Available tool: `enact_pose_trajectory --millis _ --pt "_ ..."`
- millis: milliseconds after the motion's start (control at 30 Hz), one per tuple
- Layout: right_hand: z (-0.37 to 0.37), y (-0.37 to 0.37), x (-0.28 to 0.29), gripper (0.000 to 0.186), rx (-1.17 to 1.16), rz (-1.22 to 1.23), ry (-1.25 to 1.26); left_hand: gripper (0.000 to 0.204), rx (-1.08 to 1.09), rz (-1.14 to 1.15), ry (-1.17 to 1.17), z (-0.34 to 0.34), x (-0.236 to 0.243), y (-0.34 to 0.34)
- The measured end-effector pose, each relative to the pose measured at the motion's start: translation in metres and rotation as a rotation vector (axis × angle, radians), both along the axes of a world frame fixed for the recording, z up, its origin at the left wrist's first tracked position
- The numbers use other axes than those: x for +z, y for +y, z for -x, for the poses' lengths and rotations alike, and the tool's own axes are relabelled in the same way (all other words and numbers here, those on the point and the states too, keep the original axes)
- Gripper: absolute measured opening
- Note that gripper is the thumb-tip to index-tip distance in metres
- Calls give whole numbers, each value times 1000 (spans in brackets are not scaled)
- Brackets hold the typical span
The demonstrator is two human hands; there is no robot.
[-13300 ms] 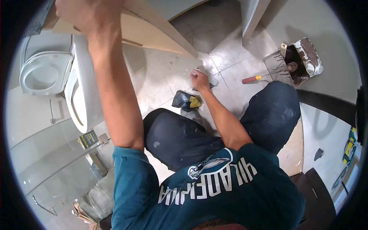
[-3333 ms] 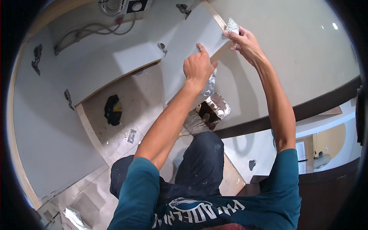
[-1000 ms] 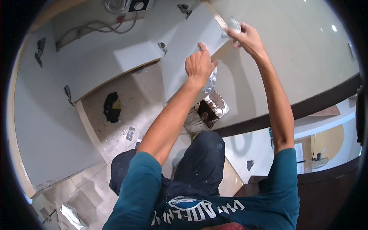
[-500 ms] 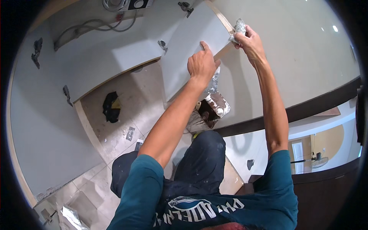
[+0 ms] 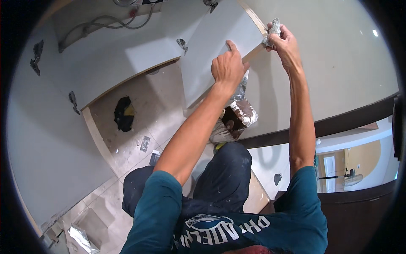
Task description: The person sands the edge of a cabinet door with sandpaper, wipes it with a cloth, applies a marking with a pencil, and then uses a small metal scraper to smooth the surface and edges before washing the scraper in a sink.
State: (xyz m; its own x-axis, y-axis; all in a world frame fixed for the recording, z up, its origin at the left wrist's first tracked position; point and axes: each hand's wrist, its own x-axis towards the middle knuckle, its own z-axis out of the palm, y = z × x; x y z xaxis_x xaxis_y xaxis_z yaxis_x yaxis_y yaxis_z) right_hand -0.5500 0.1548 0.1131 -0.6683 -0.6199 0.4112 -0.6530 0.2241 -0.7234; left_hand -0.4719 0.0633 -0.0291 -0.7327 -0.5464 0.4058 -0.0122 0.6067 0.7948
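A pale grey cabinet door (image 5: 211,46) with a bare wooden edge stands open before me. My left hand (image 5: 228,70) grips it near its lower right edge, the index finger stretched along the face and the other fingers bent. The thumb is out past the edge. At the door's upper right corner, my right hand (image 5: 285,44) is closed around a tool crusted with grey putty (image 5: 275,27). Its lower end meets the wooden edge; my fingers partly hide its shape. Below the door is an open tin (image 5: 244,116) smeared with white and brown.
Another grey door (image 5: 55,139) with dark hinges stands at the left. Grey hoses (image 5: 112,23) run along the cabinet's back. A black piece (image 5: 123,114) and a small metal plate (image 5: 144,144) lie on the tiles. Right of me is a glossy beige panel (image 5: 330,63).
The view has shifted slightly, so the door and both hands appear a little farther right. Both hands keep about the same places on the door, and the right still holds the tool.
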Motion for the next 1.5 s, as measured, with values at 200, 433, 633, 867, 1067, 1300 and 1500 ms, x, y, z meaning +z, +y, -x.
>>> enact_pose_trajectory --millis 200,433,633,867,1067,1300,1500 --pt "-1 9 -1 38 -35 -109 158 90 -10 -14 -6 1 1 5" --pt "-11 53 5 31 -152 140 104 95 34 31 -29 3 2 1" --pt "-24 27 22 36 7 164 21 91 -35 -85 -89 -3 9 0" --pt "7 -8 38 45 -10 -357 135 94 -17 -59 -89 -2 6 0" --pt "4 -7 52 49 50 -505 34 95 -25 -64 -82 0 6 1" --pt "4 -2 50 53 73 -513 9 95 -18 -64 -98 -1 10 2" --pt "7 0 44 55 196 -438 44 94 -5 -67 -95 -1 8 2"
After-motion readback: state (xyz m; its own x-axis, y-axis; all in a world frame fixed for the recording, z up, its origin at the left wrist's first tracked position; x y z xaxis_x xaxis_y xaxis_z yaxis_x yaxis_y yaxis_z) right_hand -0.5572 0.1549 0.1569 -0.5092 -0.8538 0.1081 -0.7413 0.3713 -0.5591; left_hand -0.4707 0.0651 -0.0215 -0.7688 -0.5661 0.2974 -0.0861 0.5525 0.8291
